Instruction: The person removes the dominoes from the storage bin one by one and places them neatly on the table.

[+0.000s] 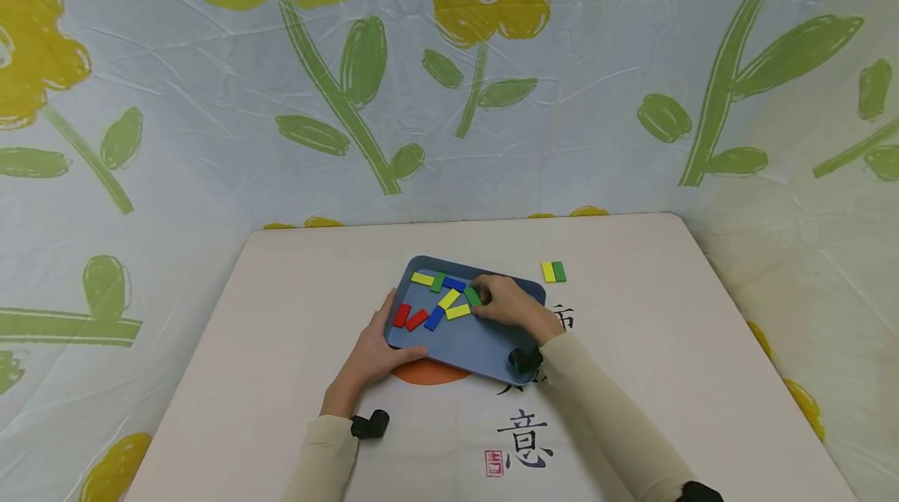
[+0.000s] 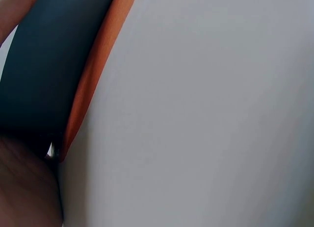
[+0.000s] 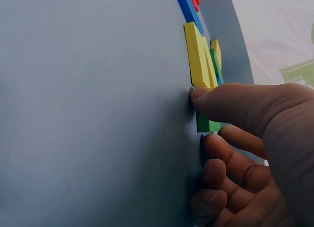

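Observation:
A blue-grey tray (image 1: 469, 347) lies slightly turned on the table. My left hand (image 1: 374, 354) grips its near left corner, thumb along the front rim and fingers along the left side. Over the tray's right half, my right hand (image 1: 509, 303) pinches a green block (image 1: 473, 297) between thumb and fingers. The right wrist view shows the thumb on that green block (image 3: 204, 122), beside a yellow block (image 3: 196, 53). On the tray lie red blocks (image 1: 416, 320), blue blocks (image 1: 434, 318), several yellow blocks (image 1: 458, 311) and another green block (image 1: 437, 282).
A yellow block (image 1: 548, 272) and a green block (image 1: 559, 272) lie side by side on the table (image 1: 309, 291), beyond the tray's far right corner. An orange round shape (image 1: 430, 373) shows under the tray's front edge. Dark characters (image 1: 525, 439) mark the table's surface. Flower-patterned cloth (image 1: 562, 135) hangs behind.

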